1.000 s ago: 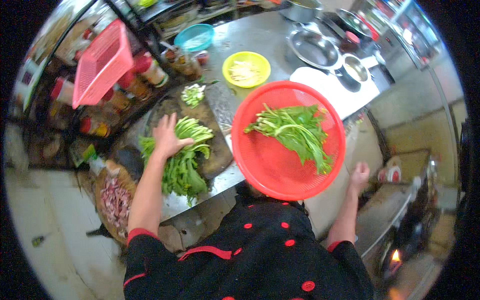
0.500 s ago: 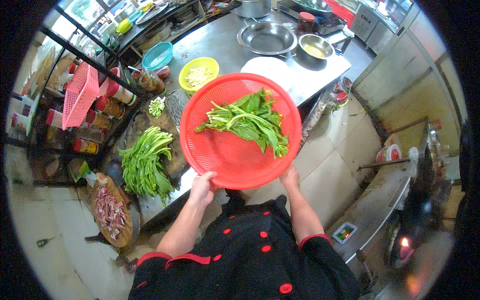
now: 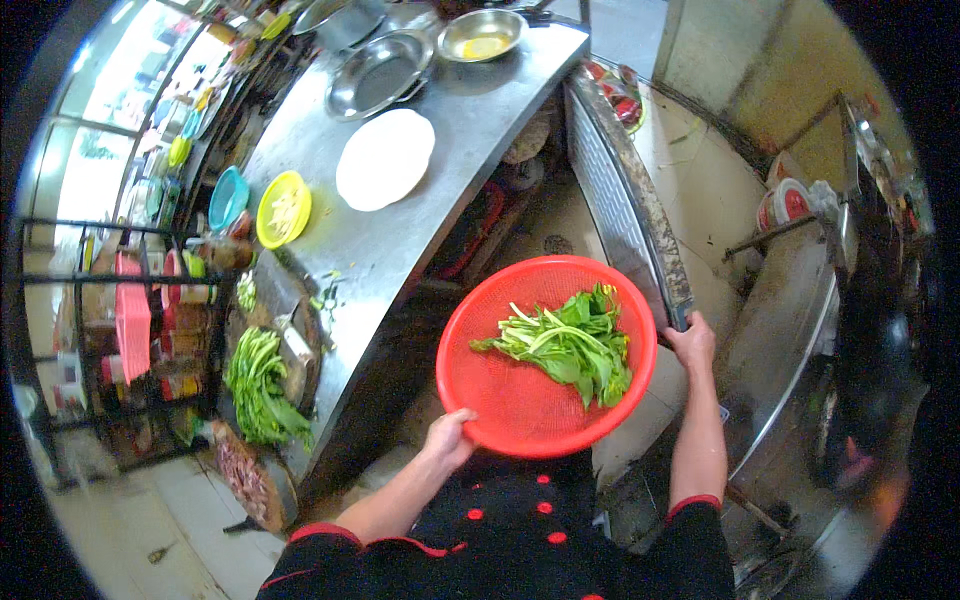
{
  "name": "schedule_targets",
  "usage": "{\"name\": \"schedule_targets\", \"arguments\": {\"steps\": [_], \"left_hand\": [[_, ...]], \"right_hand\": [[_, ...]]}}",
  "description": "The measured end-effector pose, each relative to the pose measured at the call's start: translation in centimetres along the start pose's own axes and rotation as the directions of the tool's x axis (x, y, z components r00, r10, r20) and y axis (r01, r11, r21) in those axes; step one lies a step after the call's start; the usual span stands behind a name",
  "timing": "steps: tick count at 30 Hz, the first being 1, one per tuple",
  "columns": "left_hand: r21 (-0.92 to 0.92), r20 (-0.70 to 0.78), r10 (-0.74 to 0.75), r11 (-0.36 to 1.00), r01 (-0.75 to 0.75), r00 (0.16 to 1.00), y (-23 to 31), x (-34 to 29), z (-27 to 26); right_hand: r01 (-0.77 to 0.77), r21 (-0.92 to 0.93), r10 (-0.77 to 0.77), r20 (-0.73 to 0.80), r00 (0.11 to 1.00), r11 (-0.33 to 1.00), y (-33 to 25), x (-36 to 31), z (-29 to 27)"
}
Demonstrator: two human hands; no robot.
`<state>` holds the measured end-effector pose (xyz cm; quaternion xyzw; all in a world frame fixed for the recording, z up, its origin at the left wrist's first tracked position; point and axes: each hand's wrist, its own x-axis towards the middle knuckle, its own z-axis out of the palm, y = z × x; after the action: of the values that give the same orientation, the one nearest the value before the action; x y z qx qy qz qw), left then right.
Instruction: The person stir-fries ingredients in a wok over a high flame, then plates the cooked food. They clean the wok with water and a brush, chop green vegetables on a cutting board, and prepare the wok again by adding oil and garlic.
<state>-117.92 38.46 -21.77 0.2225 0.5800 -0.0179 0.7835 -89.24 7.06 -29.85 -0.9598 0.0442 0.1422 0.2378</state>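
Greens (image 3: 567, 347) stems-left across red basket (image 3: 500, 400), left hand (image 3: 449, 437) and right hand (image 3: 692, 344) gripping opposite rims.

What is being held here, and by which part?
A round red plastic basket of leafy greens, gripped at its rim: left hand at the near-left edge, right hand at the right edge.

Restaurant kitchen, steel counter (image 3: 440, 215), metal bowls (image 3: 380, 72)

Head view. Left hand (image 3: 447, 437) and right hand (image 3: 692, 343) grip opposite rims of a round red basket (image 3: 500, 395) holding leafy greens (image 3: 570, 345), clear of the steel desk (image 3: 400, 250). On the desk: white plate (image 3: 385, 158), yellow plate (image 3: 283, 208), metal bowls (image 3: 380, 72), and a bunch of greens (image 3: 258, 385).
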Motion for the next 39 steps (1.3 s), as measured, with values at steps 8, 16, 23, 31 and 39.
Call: {"name": "schedule_targets", "arguments": {"steps": [8, 16, 23, 31, 39], "left_hand": [[-0.253, -0.052, 0.402, 0.880, -0.402, 0.914, 11.1, 27.8, 10.2], [0.282, 0.186, 0.401, 0.852, -0.440, 0.897, 12.1, 30.9, 12.8], [0.803, 0.492, 0.047, 0.360, -0.475, 0.869, 9.4, 2.0, -2.1], [0.967, 0.241, 0.819, -0.155, -0.202, 0.522, 34.3, -9.0, -20.5], [0.952, -0.022, 0.589, -0.235, 0.197, 0.808, 38.6, -3.5, -26.9]], "right_hand": [[-0.042, -0.040, 0.038, -0.094, 0.995, 0.998, 2.0, 1.8, -0.3], [0.021, -0.058, -0.026, -0.098, 0.995, 0.998, -1.8, -2.1, 3.5], [0.249, 0.208, -0.301, 0.279, 0.912, 0.946, -14.8, -11.6, 11.5], [0.786, 0.202, -0.796, 0.330, 0.507, 0.584, -37.1, -18.7, 14.8], [0.904, -0.030, -0.853, 0.318, 0.413, 0.427, -55.3, -31.6, 26.3]]}}
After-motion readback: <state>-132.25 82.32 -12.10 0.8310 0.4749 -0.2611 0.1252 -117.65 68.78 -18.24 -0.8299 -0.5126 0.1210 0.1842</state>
